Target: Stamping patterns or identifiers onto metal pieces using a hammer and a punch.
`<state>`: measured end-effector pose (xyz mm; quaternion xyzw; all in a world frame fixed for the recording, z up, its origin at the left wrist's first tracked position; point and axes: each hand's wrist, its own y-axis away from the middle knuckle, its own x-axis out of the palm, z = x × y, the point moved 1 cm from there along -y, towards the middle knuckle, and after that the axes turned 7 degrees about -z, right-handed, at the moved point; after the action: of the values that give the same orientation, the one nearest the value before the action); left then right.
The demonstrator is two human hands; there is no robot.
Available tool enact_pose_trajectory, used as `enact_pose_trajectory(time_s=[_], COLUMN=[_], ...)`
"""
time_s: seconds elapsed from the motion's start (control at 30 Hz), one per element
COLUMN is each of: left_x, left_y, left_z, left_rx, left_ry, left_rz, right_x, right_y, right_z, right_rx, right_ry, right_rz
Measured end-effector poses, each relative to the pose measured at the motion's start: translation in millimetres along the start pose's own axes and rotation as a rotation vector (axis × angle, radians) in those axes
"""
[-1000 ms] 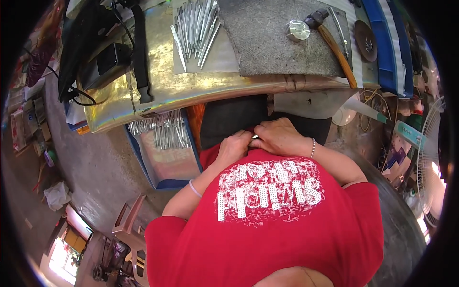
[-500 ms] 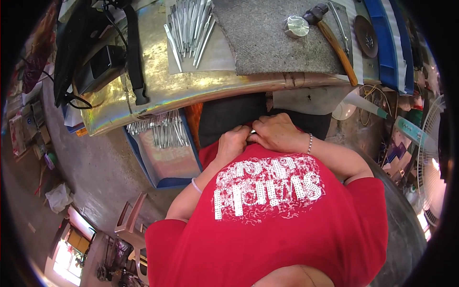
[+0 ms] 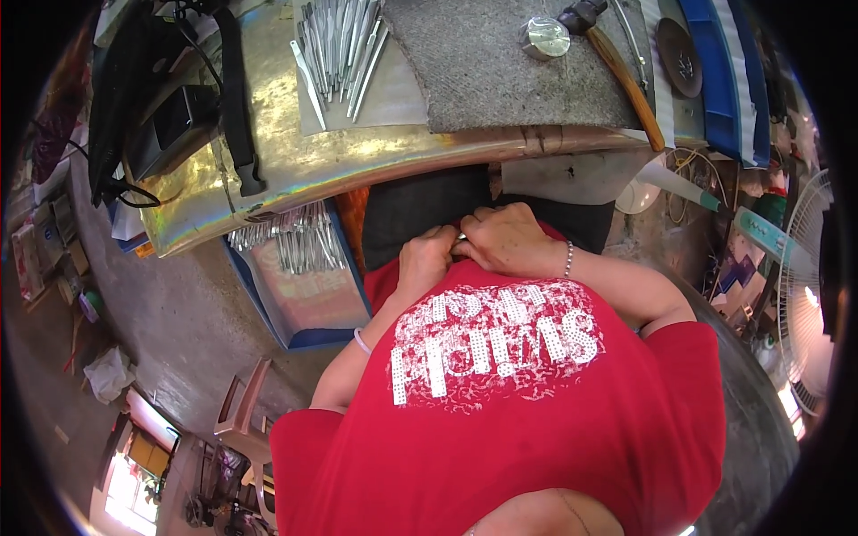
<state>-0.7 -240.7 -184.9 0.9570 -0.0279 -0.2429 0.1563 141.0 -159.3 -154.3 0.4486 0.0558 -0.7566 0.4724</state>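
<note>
Left hand [image 3: 425, 261] and right hand [image 3: 509, 239] pressed together mid-frame, seemingly pinching a small silvery metal piece [image 3: 459, 238] above the red printed shirt [image 3: 500, 375].

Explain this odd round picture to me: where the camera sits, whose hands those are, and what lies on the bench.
There is no machine here. The picture comes from a wide fisheye camera worn on a person's head, looking straight down, so the edges bend and the person's own red shirt fills the lower part. The left hand and the right hand meet close together in the lap, below the bench edge. A small shiny piece shows between them, too small to tell what it is. Above them lies a metal-topped bench. On it are a bundle of thin metal rods, a grey mat, a round metal disc and a hammer with a wooden handle. To the person's left, lower down, a blue tray holds more rods.
</note>
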Motion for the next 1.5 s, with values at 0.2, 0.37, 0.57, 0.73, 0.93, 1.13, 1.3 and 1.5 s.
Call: enact_pose_trajectory(time_s=[0.2, 0.37, 0.57, 0.73, 0.93, 1.13, 1.3, 1.5], left_x=[-3.0, -25.2, -95.8, -105.8, -102.8, -93.1, -87.2, -84.1], left_y=[-6.3, -10.2, -12.1, -43.8, -61.7, -65.5, -68.1, -71.0], left_z=[-2.7, -8.7, -65.1, -114.4, -137.6, -134.3, -143.8, -150.2], left_rx=[0.086, 0.298, -0.055, -0.203, -0.267, -0.214, -0.069, 0.020], left_ry=[-0.002, -0.059, 0.581, 1.131, 1.449, 1.404, 1.171, 1.020], left_rz=[-0.017, -0.073, 0.087, 0.251, 0.372, 0.426, 0.293, 0.201], right_x=[-5.3, -70.6, -205.7, -228.4, -244.1, -242.4, -203.6, -169.5], right_y=[-0.7, 5.7, 34.5, -11.7, -21.5, 16.2, 36.9, 20.9], right_z=[-0.9, 16.6, -13.1, -87.4, -90.5, -64.0, 20.6, 39.6], right_rx=[-0.028, -0.267, 0.262, 0.384, 0.349, 0.326, 0.058, 0.097], right_ry=[0.064, -0.048, -0.023, 0.240, 0.119, -0.278, -0.495, -1.012], right_rz=[-0.079, -0.439, -0.954, -0.802, -0.758, -0.915, -0.724, -0.578])
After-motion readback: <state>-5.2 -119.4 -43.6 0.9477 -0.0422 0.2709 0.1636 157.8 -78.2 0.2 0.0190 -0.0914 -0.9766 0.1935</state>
